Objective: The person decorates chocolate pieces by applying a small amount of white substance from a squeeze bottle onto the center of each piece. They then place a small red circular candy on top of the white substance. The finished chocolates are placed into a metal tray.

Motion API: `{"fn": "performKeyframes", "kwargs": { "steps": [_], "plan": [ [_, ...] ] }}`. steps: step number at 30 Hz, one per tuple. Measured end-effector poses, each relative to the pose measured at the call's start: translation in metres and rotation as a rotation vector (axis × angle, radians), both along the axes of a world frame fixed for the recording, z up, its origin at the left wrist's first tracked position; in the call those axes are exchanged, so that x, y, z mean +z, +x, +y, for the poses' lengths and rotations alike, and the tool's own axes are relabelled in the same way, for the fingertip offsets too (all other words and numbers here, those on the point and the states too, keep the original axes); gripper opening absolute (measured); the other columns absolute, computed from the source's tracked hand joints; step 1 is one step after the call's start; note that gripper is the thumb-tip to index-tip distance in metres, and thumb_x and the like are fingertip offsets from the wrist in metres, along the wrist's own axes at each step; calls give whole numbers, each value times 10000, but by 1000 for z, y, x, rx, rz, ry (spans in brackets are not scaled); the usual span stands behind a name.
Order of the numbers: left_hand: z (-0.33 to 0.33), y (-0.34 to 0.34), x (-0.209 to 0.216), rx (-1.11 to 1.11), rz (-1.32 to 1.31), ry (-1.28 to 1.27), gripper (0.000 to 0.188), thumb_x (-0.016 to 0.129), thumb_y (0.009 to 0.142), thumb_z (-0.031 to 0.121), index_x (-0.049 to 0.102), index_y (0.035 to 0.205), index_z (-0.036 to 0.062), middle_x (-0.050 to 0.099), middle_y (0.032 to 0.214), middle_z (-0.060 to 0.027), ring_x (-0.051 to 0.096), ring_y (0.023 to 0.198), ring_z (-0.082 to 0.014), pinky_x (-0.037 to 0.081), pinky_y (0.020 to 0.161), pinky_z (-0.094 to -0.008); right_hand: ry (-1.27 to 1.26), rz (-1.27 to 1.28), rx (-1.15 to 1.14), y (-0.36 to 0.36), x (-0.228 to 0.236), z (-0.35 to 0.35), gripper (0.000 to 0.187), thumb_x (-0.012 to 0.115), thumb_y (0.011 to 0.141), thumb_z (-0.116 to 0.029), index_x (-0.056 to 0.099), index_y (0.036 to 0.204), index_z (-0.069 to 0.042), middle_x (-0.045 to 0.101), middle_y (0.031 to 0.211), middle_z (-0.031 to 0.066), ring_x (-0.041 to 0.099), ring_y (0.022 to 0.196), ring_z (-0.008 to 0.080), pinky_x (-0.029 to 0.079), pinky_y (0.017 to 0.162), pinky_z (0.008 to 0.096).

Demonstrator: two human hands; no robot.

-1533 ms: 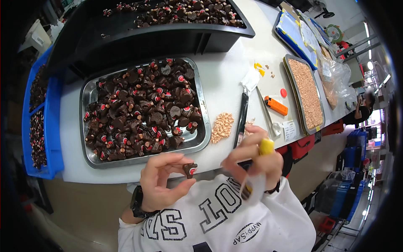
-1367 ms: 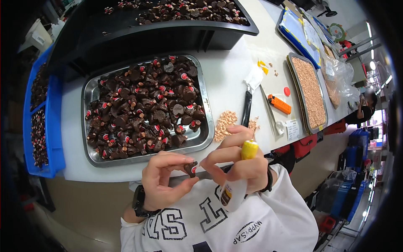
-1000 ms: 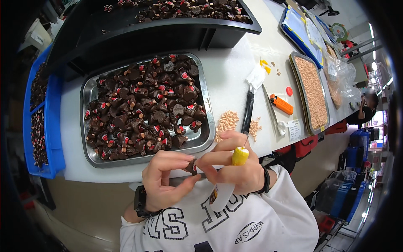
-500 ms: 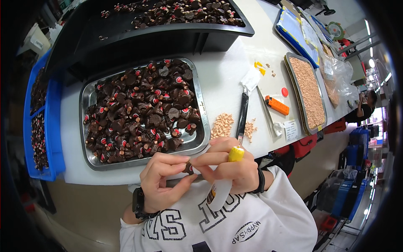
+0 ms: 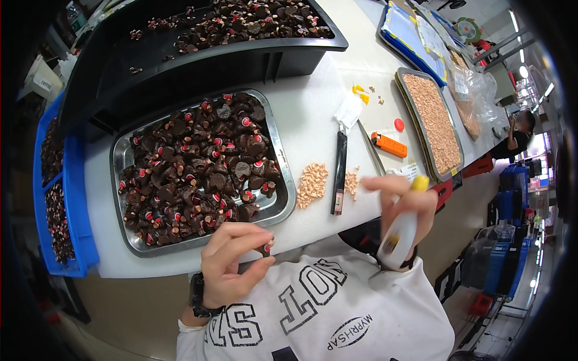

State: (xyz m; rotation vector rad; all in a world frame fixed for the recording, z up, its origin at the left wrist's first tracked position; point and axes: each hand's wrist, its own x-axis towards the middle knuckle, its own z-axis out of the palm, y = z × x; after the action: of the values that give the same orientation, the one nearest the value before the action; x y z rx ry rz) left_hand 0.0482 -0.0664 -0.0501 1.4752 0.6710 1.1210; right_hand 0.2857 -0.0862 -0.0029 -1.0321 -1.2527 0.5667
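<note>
My left hand pinches a small dark brown part with a red tip just in front of the table's near edge. My right hand holds a white squeeze bottle with a yellow cap, cap pointing up, near the small pile of tan pellets on the white table. A metal tray heaped with many of the same dark, red-tipped parts lies right behind my left hand.
A black tool lies beside the pellets, an orange lighter-like object further right. A tray of tan pellets sits at right, a black bin of dark parts behind, blue crates at left. Another person stands far right.
My right hand has drawn the bottle away from the part, out to the right. My left hand still pinches the small dark part in about the same place.
</note>
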Motion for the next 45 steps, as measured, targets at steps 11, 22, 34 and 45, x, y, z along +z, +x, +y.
{"fn": "performKeyframes", "kwargs": {
  "steps": [11, 22, 34, 45],
  "plan": [
    [-5, 3, -2, -4, -66, -69, 339, 729, 693, 28, 559, 975, -54, 537, 952, -151, 587, 809, -183, 548, 696, -289, -200, -900, -109, 48, -26, 10, 321, 638, 586, 80, 571, 868, -58, 577, 689, 41, 542, 651, 230, 433, 558, 314],
    [-4, 2, 1, -17, 21, -49, 360, 704, 684, -25, 576, 1017, -73, 551, 983, -161, 603, 832, -192, 539, 701, -274, -134, -876, -175, 48, -34, 9, 259, 665, 600, 51, 529, 801, -41, 598, 718, 82, 549, 651, 248, 437, 559, 319],
    [-5, 7, 9, -149, 88, -82, 591, 694, 664, -46, 484, 1216, -29, 594, 916, -114, 607, 743, -121, 505, 654, -214, 142, -485, 378, -42, -11, 23, 237, 713, 581, 56, 523, 608, -83, 638, 791, 37, 538, 634, 179, 424, 562, 270],
    [-5, 6, 6, -203, -25, -174, 643, 686, 689, -50, 423, 1274, -14, 593, 1006, -155, 604, 846, -150, 509, 679, -236, 298, -600, 353, -40, -17, 30, 308, 652, 551, -1, 525, 829, -40, 610, 841, 95, 579, 657, 226, 442, 542, 288]
  ]
}}
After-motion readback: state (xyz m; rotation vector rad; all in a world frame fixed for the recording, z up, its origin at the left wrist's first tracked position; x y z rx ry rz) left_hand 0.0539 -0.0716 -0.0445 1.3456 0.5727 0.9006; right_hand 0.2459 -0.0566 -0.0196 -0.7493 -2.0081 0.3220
